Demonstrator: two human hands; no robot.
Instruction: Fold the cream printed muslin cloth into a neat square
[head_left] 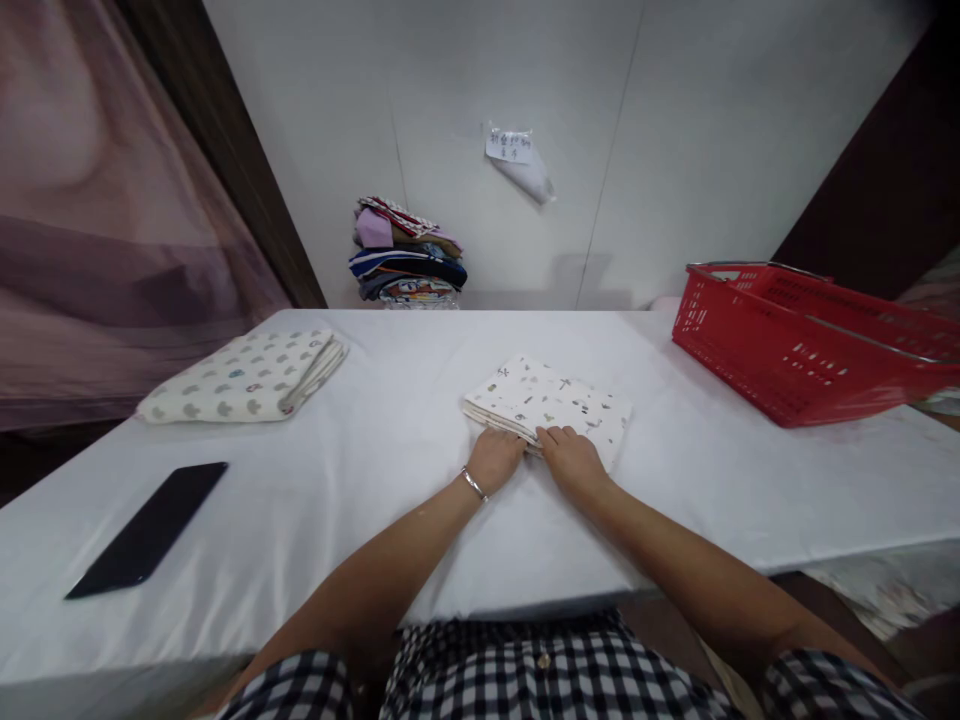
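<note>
A folded white cloth (pixel 551 395) with small dark and green printed figures lies flat at the middle of the table, its folded layers showing along the left and near edges. My left hand (pixel 496 458), a silver bracelet at its wrist, is closed on the near edge, with the fingertips hidden at the cloth. Just right of it, my right hand (pixel 573 460) holds the same edge, its bent fingers on top of the cloth and the thumb out of sight. The two hands are close together.
A folded cream cloth (pixel 232 378) with grey motifs lies at the table's left. Nearer me is a black flat panel (pixel 150 530). A red basket (pixel 787 350) stands at the right. Behind the white table (pixel 397 400), folded fabrics (pixel 409 262) are stacked by the wall.
</note>
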